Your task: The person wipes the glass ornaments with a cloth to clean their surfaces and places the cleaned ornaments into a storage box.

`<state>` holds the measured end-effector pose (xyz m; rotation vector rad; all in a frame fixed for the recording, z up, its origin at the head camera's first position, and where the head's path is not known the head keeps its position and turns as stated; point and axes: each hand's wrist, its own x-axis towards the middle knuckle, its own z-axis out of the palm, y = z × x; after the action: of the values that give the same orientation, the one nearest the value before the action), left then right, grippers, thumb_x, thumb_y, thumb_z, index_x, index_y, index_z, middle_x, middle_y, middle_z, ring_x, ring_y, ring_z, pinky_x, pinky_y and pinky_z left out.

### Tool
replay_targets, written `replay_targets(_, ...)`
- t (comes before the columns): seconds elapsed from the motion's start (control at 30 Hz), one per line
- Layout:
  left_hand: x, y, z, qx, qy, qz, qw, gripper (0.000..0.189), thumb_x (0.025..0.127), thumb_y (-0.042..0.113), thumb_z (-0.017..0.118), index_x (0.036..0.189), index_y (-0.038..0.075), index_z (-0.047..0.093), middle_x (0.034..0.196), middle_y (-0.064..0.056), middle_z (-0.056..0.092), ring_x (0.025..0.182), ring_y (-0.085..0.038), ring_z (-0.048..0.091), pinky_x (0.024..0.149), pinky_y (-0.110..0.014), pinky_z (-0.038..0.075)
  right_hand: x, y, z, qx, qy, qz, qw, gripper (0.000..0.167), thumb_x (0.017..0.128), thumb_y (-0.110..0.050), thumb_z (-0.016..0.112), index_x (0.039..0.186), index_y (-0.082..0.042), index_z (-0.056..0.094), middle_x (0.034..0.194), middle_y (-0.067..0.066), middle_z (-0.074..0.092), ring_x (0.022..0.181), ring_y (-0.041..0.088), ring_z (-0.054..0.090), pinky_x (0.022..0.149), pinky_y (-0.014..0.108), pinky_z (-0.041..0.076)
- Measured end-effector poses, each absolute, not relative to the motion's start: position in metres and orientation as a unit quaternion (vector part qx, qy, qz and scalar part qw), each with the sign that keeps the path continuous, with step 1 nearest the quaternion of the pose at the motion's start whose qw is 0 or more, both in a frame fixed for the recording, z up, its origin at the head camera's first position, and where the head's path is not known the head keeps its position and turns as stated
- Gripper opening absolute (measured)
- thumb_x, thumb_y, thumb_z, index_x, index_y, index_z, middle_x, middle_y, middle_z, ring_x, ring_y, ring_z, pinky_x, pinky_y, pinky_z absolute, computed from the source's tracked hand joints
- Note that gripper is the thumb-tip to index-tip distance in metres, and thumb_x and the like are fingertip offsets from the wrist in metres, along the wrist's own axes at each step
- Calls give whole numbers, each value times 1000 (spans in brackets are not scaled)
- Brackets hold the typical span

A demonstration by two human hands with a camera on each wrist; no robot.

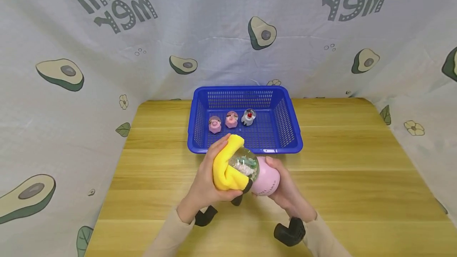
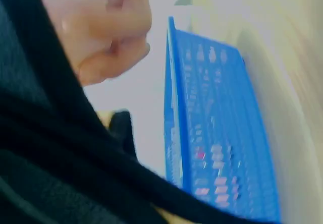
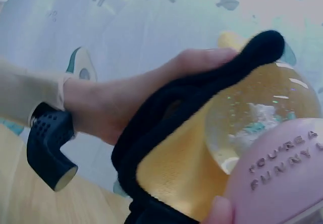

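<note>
A large snow globe (image 1: 246, 162) is held tilted over the table, just in front of the blue basket. Clear liquid, glitter and a white figure show inside its ball. My right hand (image 1: 285, 187) grips the pink base (image 1: 265, 178), which carries raised lettering. With my left hand (image 1: 205, 185) I hold a yellow cloth (image 1: 223, 167) wrapped against the far-left side of the ball. In the right wrist view the cloth (image 3: 176, 168) has a black edging and curves round the glass. The left fingers (image 2: 111, 37) appear curled in the left wrist view; the globe is hidden there.
Behind the globe stands a blue plastic basket (image 1: 298, 142) with slotted walls. Two small pink snow globes (image 1: 215, 125) and a small white one (image 1: 248, 117) with a red detail stand in it. A wooden table (image 1: 342, 193) lies beneath; an avocado-print cloth backdrop (image 1: 221, 31) surrounds it.
</note>
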<state>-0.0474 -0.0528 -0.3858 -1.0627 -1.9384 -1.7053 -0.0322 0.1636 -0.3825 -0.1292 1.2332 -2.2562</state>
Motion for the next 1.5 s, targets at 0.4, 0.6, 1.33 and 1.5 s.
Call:
replay_targets(0.4,-32,-35,-397,-250,-583,-767,93,89,80,51,71,142,10,21,133,-13,39,117,-24,44,99,-31,41,-15,138,-373,-58,566,-822,-2,33,89,-21,44,118,-22,60,112,2,58,95,16,56,72,31,52)
replay_targets(0.6,-19,-28,-403,-162,-555,-814,59,80,83,54,67,132,3,30,118,-11,47,106,-20,49,91,-29,44,-18,129,-379,-123,639,-740,-169,46,76,-12,62,121,-4,55,119,10,53,102,23,52,74,28,51)
replay_targets(1.33,-12,-3,-393,-61,-549,-809,198,83,88,19,70,148,13,14,142,-15,31,121,-33,42,97,-34,44,-34,125,-396,-296,741,-397,-453,50,87,-34,67,105,9,51,108,33,52,97,43,49,96,28,40)
replay_targets(1.5,-19,-11,-397,-116,-588,-772,211,87,86,33,72,148,11,16,143,-15,30,123,-34,40,100,-34,41,-26,131,-387,-275,771,-407,-405,58,84,-41,67,107,10,53,110,28,55,99,40,50,96,26,39)
